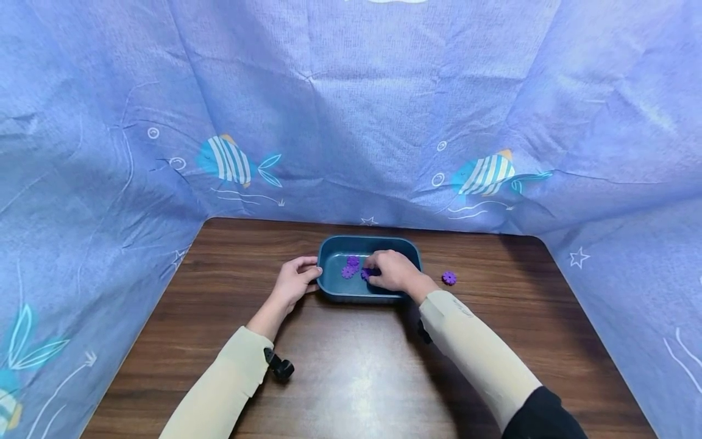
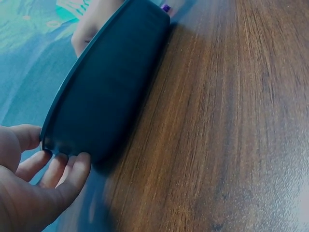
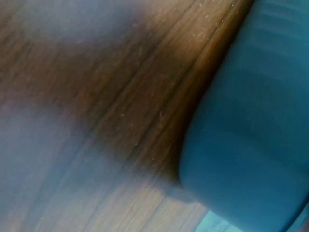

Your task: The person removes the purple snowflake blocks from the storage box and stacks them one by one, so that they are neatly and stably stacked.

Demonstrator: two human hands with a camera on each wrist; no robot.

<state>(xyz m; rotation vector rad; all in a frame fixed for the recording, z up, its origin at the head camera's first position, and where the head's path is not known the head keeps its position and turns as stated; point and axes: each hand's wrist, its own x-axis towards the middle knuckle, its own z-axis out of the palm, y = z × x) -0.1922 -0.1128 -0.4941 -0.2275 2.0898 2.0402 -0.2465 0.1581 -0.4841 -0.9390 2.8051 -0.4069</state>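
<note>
A dark blue-green plastic bin (image 1: 364, 299) stands on the wooden table, with several purple notched plastic discs (image 1: 348, 271) on its floor. My left hand (image 1: 293, 280) holds the bin's left end; the left wrist view shows the digits of that hand (image 2: 43, 188) at the rim and against the outer wall. Reaching inside from the right, my right hand (image 1: 393, 270) pinches a purple disc, partly hidden under its fingers. The right wrist view catches only the bin's outer wall (image 3: 246, 135) and table, not the hand.
One more purple notched disc (image 1: 449, 278) lies on the table (image 1: 340, 347), just right of the bin. A blue cloth curtain (image 1: 362, 122) with printed fish hangs behind the table and along both sides.
</note>
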